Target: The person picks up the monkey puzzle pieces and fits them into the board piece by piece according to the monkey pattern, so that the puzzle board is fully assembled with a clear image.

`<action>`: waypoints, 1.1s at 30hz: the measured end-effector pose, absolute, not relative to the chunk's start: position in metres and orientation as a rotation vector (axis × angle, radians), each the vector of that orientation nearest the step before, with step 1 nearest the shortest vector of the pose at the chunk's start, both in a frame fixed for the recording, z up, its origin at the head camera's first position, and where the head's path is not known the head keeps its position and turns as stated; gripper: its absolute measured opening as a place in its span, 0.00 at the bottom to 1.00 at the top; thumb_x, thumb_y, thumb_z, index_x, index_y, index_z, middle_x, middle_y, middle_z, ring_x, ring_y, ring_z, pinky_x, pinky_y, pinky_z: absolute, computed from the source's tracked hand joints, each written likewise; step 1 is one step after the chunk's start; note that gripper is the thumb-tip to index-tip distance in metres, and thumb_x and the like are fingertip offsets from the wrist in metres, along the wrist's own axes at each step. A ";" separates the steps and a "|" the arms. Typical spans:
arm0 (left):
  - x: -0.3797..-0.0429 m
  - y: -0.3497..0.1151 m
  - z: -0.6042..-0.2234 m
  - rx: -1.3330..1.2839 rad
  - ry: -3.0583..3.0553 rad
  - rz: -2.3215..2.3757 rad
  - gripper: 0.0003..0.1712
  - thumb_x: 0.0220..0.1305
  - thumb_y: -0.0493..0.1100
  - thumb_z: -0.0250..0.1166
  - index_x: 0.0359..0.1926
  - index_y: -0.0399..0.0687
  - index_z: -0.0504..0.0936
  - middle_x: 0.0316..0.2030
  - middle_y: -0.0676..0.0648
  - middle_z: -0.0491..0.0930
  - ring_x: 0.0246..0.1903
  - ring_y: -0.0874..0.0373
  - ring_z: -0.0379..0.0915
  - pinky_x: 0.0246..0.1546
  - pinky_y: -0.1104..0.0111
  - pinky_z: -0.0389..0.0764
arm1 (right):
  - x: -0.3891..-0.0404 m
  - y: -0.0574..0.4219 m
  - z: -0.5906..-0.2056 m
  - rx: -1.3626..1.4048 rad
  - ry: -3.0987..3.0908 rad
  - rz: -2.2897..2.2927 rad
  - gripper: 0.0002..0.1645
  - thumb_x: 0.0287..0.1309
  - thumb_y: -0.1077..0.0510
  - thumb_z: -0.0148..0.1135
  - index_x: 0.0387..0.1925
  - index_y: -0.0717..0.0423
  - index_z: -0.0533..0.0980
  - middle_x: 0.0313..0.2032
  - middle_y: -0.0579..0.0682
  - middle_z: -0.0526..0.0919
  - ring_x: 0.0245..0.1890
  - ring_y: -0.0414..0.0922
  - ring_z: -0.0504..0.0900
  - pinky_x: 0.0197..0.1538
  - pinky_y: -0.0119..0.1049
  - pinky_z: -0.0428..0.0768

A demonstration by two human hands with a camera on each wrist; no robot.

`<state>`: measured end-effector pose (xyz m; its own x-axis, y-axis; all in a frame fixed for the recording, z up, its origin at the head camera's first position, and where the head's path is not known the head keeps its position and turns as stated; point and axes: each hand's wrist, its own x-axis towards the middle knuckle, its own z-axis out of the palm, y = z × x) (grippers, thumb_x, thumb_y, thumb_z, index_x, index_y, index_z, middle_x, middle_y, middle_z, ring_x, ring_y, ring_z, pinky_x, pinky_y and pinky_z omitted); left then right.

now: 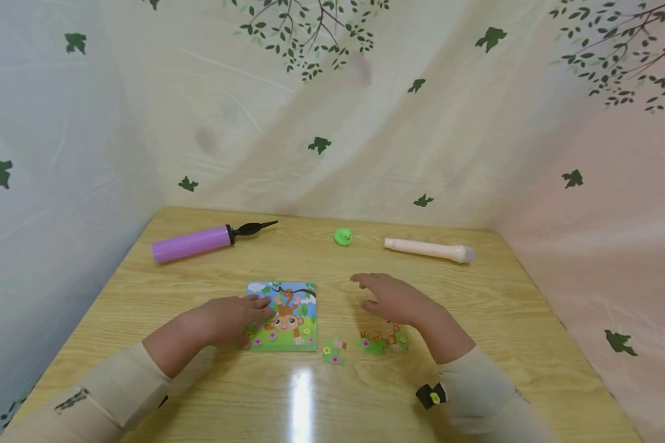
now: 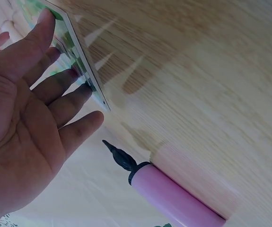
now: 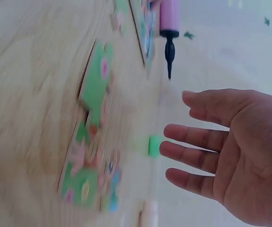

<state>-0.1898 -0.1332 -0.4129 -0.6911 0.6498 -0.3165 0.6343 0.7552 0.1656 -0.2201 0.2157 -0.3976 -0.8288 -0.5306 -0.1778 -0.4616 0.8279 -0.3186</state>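
A square picture puzzle (image 1: 306,301) of a monkey hanging from a branch lies left of the table's middle. My left hand (image 1: 234,320) is at its left side, fingers extended over the picture; the left wrist view shows the fingertips (image 2: 81,90) right at the board's edge. To the right, my right hand (image 1: 393,298) hovers with loosely spread fingers, holding nothing. Below it, loose puzzle pieces (image 1: 372,346) with green ground and flowers lie partly hidden by the hand. Another flowered puzzle piece (image 1: 334,352) sits beside the board's lower right corner.
Along the back of the wooden table (image 1: 332,264) lie a purple hand pump (image 1: 191,245) with a black nozzle, a green toy duck (image 1: 343,237) and a pale pink microphone-shaped stick (image 1: 427,248). A leaf-printed cloth (image 1: 266,160) hangs behind the table.
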 end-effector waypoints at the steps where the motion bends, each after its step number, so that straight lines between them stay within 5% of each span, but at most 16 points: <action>1: -0.190 -0.133 -0.413 0.985 2.600 0.056 0.43 0.56 0.46 0.72 0.72 0.48 0.66 0.74 0.39 0.57 0.72 0.37 0.54 0.66 0.43 0.67 | -0.220 0.223 -0.398 -0.716 2.753 -0.377 0.34 0.68 0.52 0.59 0.72 0.51 0.62 0.63 0.55 0.74 0.66 0.55 0.70 0.63 0.53 0.75; 8: -0.190 -0.132 -0.413 0.968 2.602 0.036 0.43 0.56 0.46 0.72 0.72 0.49 0.65 0.74 0.40 0.56 0.72 0.38 0.53 0.66 0.43 0.68 | -0.219 0.264 -0.408 -0.616 2.771 -0.278 0.30 0.64 0.54 0.63 0.65 0.60 0.69 0.62 0.61 0.73 0.61 0.59 0.74 0.59 0.55 0.77; 17: -0.189 -0.132 -0.414 0.976 2.606 0.015 0.44 0.56 0.47 0.72 0.72 0.49 0.65 0.74 0.41 0.56 0.72 0.38 0.53 0.66 0.44 0.68 | -0.222 0.285 -0.423 -0.607 2.785 -0.258 0.26 0.53 0.58 0.71 0.54 0.60 0.77 0.49 0.53 0.77 0.49 0.51 0.76 0.53 0.49 0.79; 24: -0.189 -0.132 -0.413 0.979 2.598 0.026 0.44 0.57 0.47 0.72 0.72 0.49 0.65 0.74 0.40 0.56 0.73 0.38 0.52 0.65 0.44 0.68 | -0.223 0.285 -0.426 -0.676 2.826 -0.262 0.14 0.56 0.59 0.69 0.44 0.58 0.79 0.39 0.47 0.76 0.38 0.43 0.74 0.43 0.40 0.79; 33: -0.189 -0.132 -0.411 0.971 2.589 0.031 0.43 0.57 0.47 0.72 0.72 0.49 0.65 0.74 0.40 0.56 0.73 0.39 0.52 0.66 0.44 0.67 | -0.226 0.274 -0.431 -0.725 2.876 -0.175 0.11 0.59 0.52 0.67 0.38 0.54 0.79 0.33 0.44 0.75 0.32 0.39 0.72 0.36 0.35 0.76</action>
